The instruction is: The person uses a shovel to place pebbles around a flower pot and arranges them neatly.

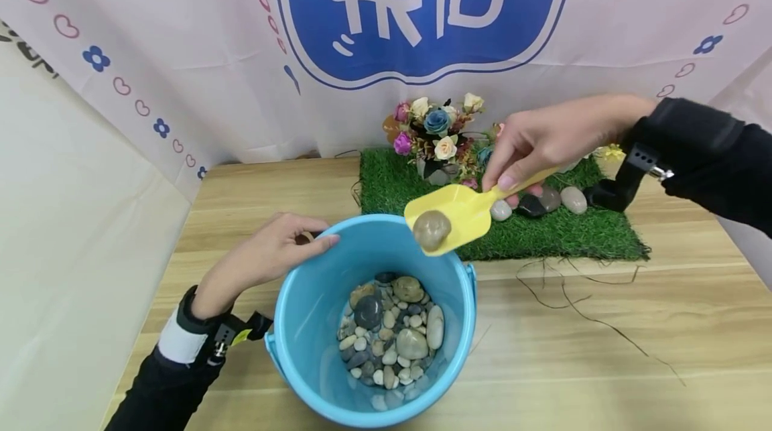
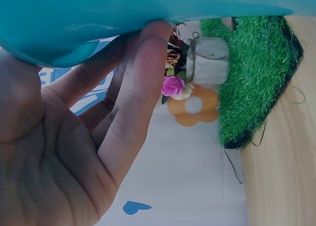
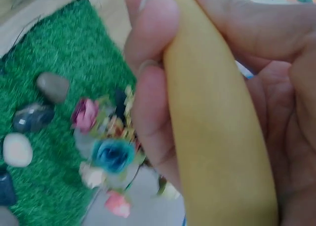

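Note:
In the head view my right hand (image 1: 543, 143) grips the handle of a yellow toy shovel (image 1: 473, 210). A smooth brown stone (image 1: 431, 230) lies in its scoop, above the far right rim of a blue bucket (image 1: 376, 220). The yellow handle (image 3: 217, 122) fills much of the right wrist view, with fingers curled round it. My left hand (image 1: 274, 250) holds the bucket's far left rim, thumb over the edge and fingers against the outer wall. Many pebbles (image 1: 389, 330) and several bigger stones cover the bucket's floor.
Behind the bucket lies a green turf mat (image 1: 543, 236) with a row of stones, including a pale one (image 1: 573, 200). Artificial flowers (image 1: 443, 126) stand at its back, before a white printed cloth (image 1: 229, 96). Dark loose threads (image 1: 594, 320) lie on the wooden table (image 1: 603, 364).

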Tool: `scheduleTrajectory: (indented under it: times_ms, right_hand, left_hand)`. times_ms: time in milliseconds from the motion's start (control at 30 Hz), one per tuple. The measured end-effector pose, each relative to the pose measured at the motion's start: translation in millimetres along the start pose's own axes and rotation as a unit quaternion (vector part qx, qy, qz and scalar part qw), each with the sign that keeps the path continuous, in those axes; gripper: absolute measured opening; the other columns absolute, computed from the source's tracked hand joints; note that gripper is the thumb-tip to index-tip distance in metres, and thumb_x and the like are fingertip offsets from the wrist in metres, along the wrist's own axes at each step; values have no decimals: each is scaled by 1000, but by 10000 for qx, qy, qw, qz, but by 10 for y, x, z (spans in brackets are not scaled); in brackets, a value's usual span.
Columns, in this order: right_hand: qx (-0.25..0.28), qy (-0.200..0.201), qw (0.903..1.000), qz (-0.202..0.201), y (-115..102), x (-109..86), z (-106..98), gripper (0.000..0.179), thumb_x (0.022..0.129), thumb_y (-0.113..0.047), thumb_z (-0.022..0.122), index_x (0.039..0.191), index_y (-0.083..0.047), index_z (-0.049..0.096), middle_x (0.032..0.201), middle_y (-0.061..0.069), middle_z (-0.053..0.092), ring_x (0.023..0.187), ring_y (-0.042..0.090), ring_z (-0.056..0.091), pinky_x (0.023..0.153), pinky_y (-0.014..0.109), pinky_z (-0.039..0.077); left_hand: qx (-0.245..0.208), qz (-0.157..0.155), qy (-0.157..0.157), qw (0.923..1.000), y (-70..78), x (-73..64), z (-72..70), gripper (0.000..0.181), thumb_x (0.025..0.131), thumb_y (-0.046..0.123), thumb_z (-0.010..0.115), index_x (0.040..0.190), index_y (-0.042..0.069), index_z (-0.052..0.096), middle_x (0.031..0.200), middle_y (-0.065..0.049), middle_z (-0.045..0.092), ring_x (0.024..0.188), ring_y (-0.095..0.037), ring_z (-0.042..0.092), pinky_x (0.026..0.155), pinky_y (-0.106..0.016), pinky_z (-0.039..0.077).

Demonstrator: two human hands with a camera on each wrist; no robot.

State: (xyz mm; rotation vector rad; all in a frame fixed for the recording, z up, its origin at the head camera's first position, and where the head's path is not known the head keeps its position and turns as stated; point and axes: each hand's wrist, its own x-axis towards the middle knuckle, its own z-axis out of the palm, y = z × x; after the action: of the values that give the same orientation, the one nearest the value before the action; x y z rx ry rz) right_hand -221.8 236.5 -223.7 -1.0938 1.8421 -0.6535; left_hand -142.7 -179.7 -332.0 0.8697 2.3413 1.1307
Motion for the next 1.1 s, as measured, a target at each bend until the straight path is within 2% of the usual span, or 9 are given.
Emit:
scheduleTrajectory:
  times_ms: [200,333,433,700,833,933,1100]
  right_hand:
    - [50,700,9956,622,269,-196,-25,25,106,-9,56,126,-5,69,96,8,71,74,23,66,71,34,58]
    - [152,1110,9896,897,469,-233,9,29,105,-10,58,131,1,65,103,9,71,75,24,65,74,35,57]
    - [243,1276,9863,1013,606,-214,46,29,105,-11,58,131,2,65,105,9,71,76,26,66,75,35,57]
    - [367,1383,9833,1125,859,-99,163,31,106,-10,57,132,6,63,103,10,71,74,26,65,77,38,57]
    - [421,1377,9827,1167,964,-21,209,30,105,-11,58,131,3,65,101,13,71,70,24,64,68,32,54]
    - [494,1321,9835,1132,1035,32,247,30,106,-11,57,131,3,65,103,16,70,72,28,62,67,31,52]
    - [434,1218,9861,1042,1138,132,276,29,107,-10,55,131,3,65,106,17,69,77,29,63,77,38,54]
  left_hand:
    - [-40,34,-47,10000,11,10,-18,24,108,21,54,110,7,74,91,0,73,73,-17,70,65,-36,60]
    - [-32,70,-77,9999,12,12,-23,24,108,20,54,109,7,74,91,0,73,73,-17,70,64,-36,60]
    - [-3,79,-65,9999,9,3,-20,23,108,20,54,106,9,74,91,1,73,74,-17,70,66,-36,60]
    - [35,43,-40,10000,14,-7,-17,24,108,22,54,108,9,74,90,1,73,74,-16,71,65,-36,60]
    - [25,49,-48,10000,11,-1,-19,24,108,22,54,108,8,74,90,0,73,73,-16,71,64,-36,60]
    - [31,65,-59,10000,4,3,-15,24,108,21,54,106,8,74,89,0,73,73,-16,71,64,-36,60]
    - [-37,50,-71,10000,-2,1,-6,24,108,21,53,105,8,73,90,0,73,72,-17,71,64,-36,60]
